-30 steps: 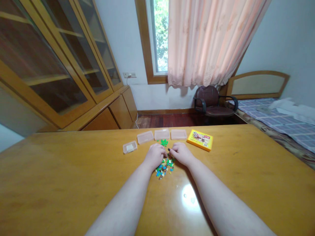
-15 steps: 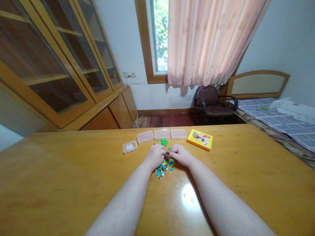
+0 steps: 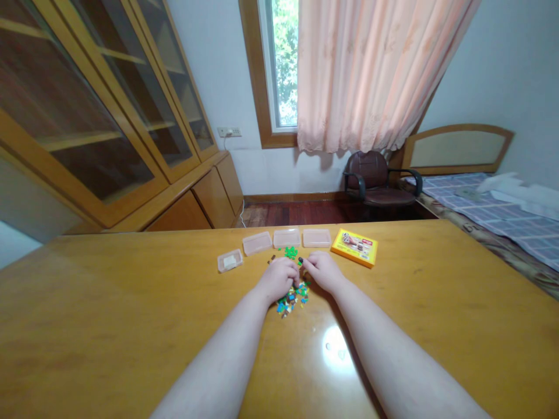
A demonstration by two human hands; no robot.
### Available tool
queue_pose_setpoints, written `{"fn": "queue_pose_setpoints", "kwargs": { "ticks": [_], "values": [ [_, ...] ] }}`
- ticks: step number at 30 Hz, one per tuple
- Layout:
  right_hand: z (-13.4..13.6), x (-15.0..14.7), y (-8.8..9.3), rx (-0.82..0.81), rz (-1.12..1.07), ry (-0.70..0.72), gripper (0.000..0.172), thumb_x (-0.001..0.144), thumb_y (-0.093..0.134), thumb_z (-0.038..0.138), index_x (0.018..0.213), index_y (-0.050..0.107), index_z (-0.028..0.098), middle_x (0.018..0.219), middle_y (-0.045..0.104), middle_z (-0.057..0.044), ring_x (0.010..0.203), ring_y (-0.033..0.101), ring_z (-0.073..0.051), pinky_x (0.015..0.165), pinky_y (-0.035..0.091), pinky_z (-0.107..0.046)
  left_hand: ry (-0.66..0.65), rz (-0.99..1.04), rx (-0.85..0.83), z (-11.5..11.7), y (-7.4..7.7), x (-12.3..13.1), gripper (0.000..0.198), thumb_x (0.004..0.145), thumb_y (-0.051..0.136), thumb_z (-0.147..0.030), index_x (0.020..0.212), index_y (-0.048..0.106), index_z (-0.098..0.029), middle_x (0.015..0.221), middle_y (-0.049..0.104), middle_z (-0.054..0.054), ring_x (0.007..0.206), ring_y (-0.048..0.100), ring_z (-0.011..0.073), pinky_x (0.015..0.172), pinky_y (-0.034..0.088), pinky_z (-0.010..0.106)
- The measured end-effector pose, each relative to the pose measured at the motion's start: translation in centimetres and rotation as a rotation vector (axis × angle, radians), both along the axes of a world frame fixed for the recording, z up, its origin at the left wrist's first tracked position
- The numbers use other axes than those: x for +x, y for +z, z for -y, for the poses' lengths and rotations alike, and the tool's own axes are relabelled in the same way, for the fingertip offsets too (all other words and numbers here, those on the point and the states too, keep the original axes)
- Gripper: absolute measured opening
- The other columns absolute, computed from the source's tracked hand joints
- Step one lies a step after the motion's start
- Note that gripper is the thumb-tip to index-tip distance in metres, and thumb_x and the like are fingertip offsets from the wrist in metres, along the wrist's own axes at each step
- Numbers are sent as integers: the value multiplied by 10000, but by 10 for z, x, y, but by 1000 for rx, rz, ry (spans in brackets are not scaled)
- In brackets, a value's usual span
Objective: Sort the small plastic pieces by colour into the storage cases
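Mixed bricks lay just nearside of the left hand, farther from the right hand (fingers bent, grips impossible to tell).

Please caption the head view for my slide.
Left hand at a colourful pile of pieces, right hand with a dark piece, green cluster beyond.

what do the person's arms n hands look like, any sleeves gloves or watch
The smooth left forearm and right forearm are bare, no sleeves in view. The bare left hand and right hand wear no gloves; neither wrist shows a watch. Rings are too small to tell.
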State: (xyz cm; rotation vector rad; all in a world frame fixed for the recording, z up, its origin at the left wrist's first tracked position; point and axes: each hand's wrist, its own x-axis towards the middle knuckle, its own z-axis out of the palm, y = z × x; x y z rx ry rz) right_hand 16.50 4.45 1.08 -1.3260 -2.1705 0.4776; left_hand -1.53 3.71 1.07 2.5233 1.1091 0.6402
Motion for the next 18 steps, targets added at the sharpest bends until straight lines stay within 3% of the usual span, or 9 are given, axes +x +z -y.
{"fn": "queue_pose_setpoints", "kwargs": {
  "ticks": [3,10,14,18],
  "values": [
    [0,0,0,5,-7,2,367,901,462,261,662,728,175,623,610,-31,634,525,-132,621,332,-238,-10,-18,-5,-1,-2,0,346,689,494,8,618,726,-239,753,689,-5,812,570,159,823,403,317],
    [0,-1,-1,-30,-51,20,383,911,454,285,657,714,165,608,622,-28,614,517,-129,619,331,-241,132,32,-7,0,4,-1,326,692,485,13,584,701,-205,707,675,15,774,564,157,781,421,303],
    [1,-1,-1,-28,-29,38,392,907,458,273,610,688,159,605,616,-30,620,512,-130,619,328,-241,67,-13,12,1,4,1,320,691,498,6,532,682,-201,675,662,16,752,549,154,770,412,302],
    [0,-1,0,-37,-35,42,385,910,449,271,640,705,169,615,624,-29,625,519,-131,626,336,-242,49,-39,20,-1,-1,0,320,699,509,-9,600,722,-227,720,683,9,785,559,163,795,414,317]
  ]
}}
